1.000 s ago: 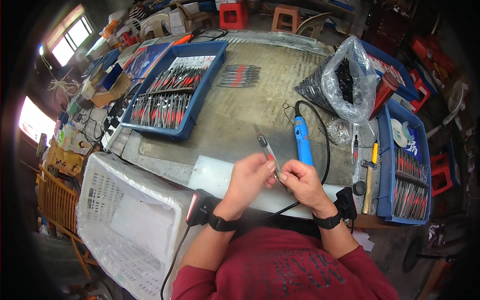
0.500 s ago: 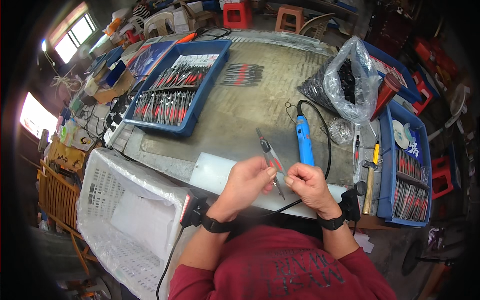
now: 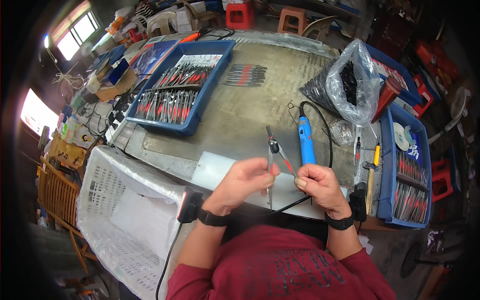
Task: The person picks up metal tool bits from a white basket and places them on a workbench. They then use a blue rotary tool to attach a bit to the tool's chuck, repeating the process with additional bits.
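Note:
A black and red drawing compass (image 3: 273, 146) is held upright over the near edge of the bench, its legs spread apart with the hinge at the top. My left hand (image 3: 244, 181) is closed on one leg between thumb and fingers. With thumb and forefinger, my right hand (image 3: 320, 186) pinches the lower part of the other leg; the fingers hide its tip. Just beyond my right hand lies a blue electric screwdriver (image 3: 305, 140) with a black cord. Under my hands is a white board (image 3: 212, 167).
Several compasses (image 3: 245, 75) lie in a row on the bench (image 3: 225, 112). A blue tray (image 3: 192, 131) of compasses stands left. At right are a plastic bag (image 3: 345, 80) of black parts, a hammer (image 3: 370, 192) and another blue tray (image 3: 387, 165). A lined white basket (image 3: 105, 200) is near left.
The compass legs have gone from nearly together to spread apart. My right hand has shifted slightly right with one leg, and the hinge has swung upright.

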A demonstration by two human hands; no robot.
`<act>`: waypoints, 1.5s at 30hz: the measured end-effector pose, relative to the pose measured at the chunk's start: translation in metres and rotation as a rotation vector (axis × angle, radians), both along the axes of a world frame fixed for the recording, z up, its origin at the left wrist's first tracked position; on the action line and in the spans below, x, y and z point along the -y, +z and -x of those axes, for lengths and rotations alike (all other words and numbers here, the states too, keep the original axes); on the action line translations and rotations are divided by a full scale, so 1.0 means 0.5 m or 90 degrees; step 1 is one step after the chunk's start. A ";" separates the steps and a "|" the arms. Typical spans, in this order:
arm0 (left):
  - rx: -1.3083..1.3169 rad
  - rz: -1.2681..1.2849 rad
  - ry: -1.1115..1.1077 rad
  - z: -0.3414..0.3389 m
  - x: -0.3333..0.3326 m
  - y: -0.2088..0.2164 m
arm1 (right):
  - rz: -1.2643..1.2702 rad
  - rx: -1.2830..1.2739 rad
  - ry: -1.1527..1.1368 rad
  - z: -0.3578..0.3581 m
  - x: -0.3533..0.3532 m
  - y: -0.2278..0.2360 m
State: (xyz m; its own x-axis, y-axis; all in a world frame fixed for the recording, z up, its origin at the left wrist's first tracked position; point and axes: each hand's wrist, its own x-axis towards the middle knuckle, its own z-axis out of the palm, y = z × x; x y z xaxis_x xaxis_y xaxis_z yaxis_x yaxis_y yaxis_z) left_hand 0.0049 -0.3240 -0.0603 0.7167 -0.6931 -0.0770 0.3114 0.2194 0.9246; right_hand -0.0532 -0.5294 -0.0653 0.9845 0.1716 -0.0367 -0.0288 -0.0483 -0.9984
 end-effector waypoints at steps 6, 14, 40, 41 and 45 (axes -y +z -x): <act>-0.091 0.135 -0.100 0.005 0.015 -0.007 | -0.204 -0.055 0.044 0.011 -0.027 -0.017; -0.062 0.127 -0.064 0.002 0.017 -0.015 | -0.210 -0.035 0.030 0.011 -0.037 -0.028; 0.114 -0.169 0.140 -0.106 0.063 -0.062 | 0.349 0.192 -0.385 -0.061 0.053 -0.084; 0.162 -0.217 0.158 -0.123 0.062 -0.070 | 0.448 0.207 -0.387 -0.069 0.061 -0.085; 0.426 -0.536 0.275 -0.180 0.058 -0.110 | 0.630 0.098 -0.284 -0.082 0.059 -0.082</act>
